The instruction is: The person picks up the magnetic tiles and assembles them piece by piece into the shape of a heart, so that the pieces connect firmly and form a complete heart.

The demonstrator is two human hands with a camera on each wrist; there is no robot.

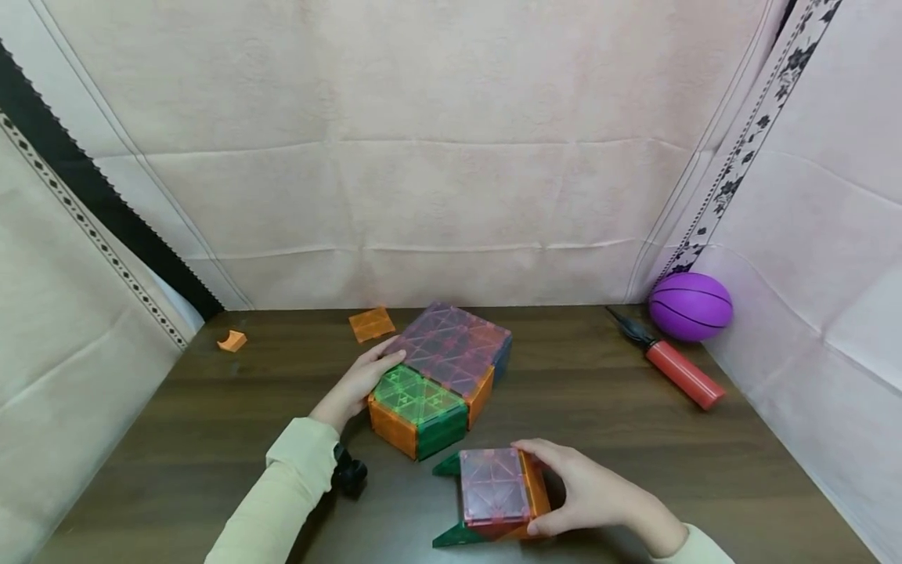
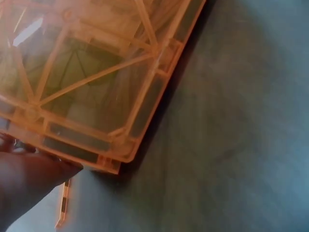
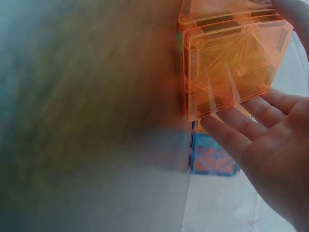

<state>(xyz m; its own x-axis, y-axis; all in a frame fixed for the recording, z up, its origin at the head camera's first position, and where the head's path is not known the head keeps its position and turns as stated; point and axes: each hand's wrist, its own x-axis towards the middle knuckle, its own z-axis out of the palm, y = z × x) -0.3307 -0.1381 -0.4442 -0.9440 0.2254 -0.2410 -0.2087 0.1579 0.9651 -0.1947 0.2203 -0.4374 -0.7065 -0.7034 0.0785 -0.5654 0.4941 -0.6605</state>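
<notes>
A larger block of translucent magnetic tiles (image 1: 451, 352) stands on the table, with a purple top, a lower green section at the front and orange, green and blue sides. My left hand (image 1: 362, 380) holds its left side, the thumb over the upper edge; its far fingers are partly hidden. An orange tile wall (image 2: 91, 87) fills much of the left wrist view. Nearer me, my right hand (image 1: 588, 489) grips a small magnetic tile cube (image 1: 496, 487) by its orange right side. Two green triangle tiles (image 1: 458, 536) jut from the cube's left. The two builds are apart.
A loose orange square tile (image 1: 372, 323) lies behind the larger block, and a small orange piece (image 1: 232, 341) at the far left. On the right are a red hand pump (image 1: 683, 374) and a purple ball (image 1: 690, 306). Pale cloth walls (image 1: 451, 196) enclose the table.
</notes>
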